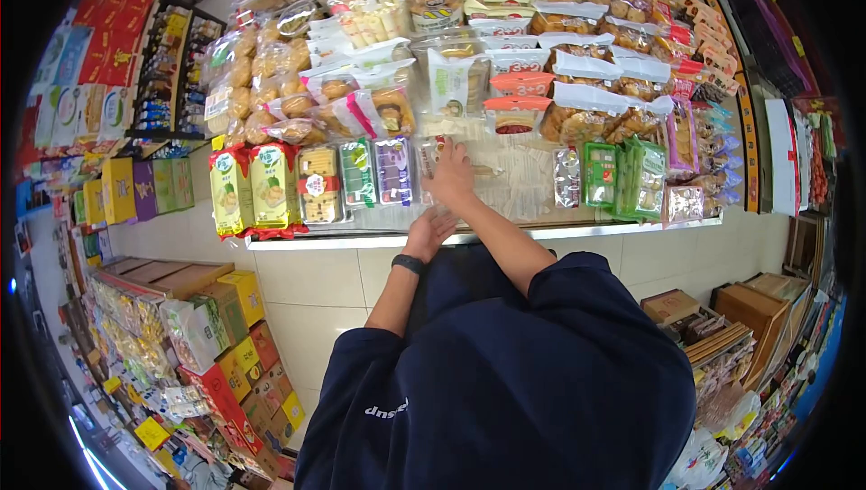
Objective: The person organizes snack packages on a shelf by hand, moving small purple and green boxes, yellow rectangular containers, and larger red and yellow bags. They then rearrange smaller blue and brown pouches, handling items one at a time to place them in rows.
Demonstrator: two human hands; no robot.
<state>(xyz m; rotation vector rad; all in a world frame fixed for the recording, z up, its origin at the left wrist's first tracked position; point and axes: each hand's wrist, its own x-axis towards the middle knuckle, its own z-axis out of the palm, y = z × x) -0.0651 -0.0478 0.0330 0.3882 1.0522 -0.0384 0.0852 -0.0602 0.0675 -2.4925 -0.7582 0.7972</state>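
Observation:
My right hand (pixel 453 179) reaches over the display counter, fingers spread and pointing to the back. It rests against a small clear snack pack (pixel 430 154), which it partly covers. Close to the counter's front edge is my left hand (pixel 430 231), fingers stretched out towards the near end of that pack; its fingertips are hard to make out. To the left stand a purple-framed snack pack (pixel 392 170), a green-framed snack pack (pixel 358 172) and a clear box of cookies (pixel 319 185). A similar small pack (pixel 566 177) lies farther right in the front row.
Bagged breads (pixel 577 97) and pastries fill the rows behind. Yellow-green bags (pixel 273 183) stand at the front left, green packs (pixel 640 179) at the front right. A metal edge (pixel 361 242) borders the counter. Stacked boxes (pixel 244 355) flank me on the left, cartons (pixel 749 309) on the right.

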